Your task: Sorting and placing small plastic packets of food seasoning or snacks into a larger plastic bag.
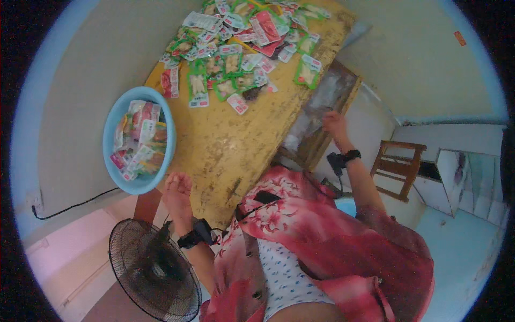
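Note:
My left hand point(178, 191) is at the near left edge of the yellow wooden table point(225, 141), just below a light blue plastic basin point(173, 161) holding several sealed food packets point(148, 131). Its fingers look slightly curled, and nothing shows in it. Over an open drawer point(347, 108) at the table's right side is my right hand point(334, 122), fingers bent; whether it holds something small cannot be made out. Clear plastic bags point(328, 90) lie in the drawer. A heap of green-edged and red vacuum-sealed food packets point(232, 62) covers the far part of the table.
A black wire-caged fan point(155, 271) stands at the lower left, near my left forearm. A black cable point(80, 209) runs along the left wall to a socket. On the right are a wooden chair point(398, 169) and a white box-like panel point(446, 181).

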`<state>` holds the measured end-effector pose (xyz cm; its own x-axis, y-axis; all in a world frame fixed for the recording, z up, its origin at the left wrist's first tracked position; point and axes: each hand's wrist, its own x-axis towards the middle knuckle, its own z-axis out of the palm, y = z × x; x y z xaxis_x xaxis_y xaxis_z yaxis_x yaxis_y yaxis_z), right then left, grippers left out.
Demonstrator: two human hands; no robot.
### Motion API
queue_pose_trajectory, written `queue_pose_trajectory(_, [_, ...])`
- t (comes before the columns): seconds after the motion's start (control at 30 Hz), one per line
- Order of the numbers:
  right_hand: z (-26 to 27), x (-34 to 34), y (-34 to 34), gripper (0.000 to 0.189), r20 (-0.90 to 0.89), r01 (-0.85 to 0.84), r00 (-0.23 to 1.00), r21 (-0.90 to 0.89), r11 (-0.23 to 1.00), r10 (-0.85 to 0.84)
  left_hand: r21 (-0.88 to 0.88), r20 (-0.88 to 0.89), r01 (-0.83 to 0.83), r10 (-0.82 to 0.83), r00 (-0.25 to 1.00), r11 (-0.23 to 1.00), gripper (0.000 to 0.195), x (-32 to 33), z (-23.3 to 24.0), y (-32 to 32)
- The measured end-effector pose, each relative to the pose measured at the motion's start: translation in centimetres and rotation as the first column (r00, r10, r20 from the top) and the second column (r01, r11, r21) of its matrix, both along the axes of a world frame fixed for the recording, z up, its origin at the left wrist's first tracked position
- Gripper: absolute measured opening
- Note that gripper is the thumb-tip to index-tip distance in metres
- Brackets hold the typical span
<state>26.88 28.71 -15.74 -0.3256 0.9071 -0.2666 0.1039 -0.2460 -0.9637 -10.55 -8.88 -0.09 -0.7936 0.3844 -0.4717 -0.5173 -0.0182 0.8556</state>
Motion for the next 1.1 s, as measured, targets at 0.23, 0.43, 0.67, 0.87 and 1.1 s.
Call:
queue_pose_trajectory(0.23, [-5.0, -3.5, -1.6, 0.024, 0.675, -0.43, 0.713, 0.211, 0.878, 0.187, -0.044, -0.016, 0.028, -0.029, 0.999, 0.999, 0.032, 2.7, 1.9, 1.2])
queue_pose_trajectory(0.43, [-3.8, -6.0, -1.7, 0.035, 0.823, -0.427, 0.55, 0.129, 0.895, 0.143, -0.038, -0.033, 0.08, -0.081, 0.996, 0.996, 0.031, 3.6, 1.1, 0.8])
queue_pose_trajectory(0.67, [-6.3, -1.5, 0.1, 0.023, 0.669, -0.128, 0.708, 0.437, 0.89, -0.226, -0.11, -0.04, 0.114, -0.119, 0.992, 0.987, 0.029, 4.5, 1.7, 2.1])
queue_pose_trajectory(0.87, [-3.7, 0.4, 1.2, 0.016, 0.366, 0.007, 0.902, 0.517, 0.856, -0.229, -0.113, -0.023, 0.113, -0.116, 0.993, 0.987, 0.027, 5.0, 1.8, 2.9])
queue_pose_trajectory(1.1, [-2.4, -1.7, -2.2, 0.018, 0.793, -0.678, 0.609, 0.513, 0.527, 0.011, -0.055, -0.018, 0.205, -0.207, 0.978, 0.977, 0.03, 5.4, 0.8, 3.2])
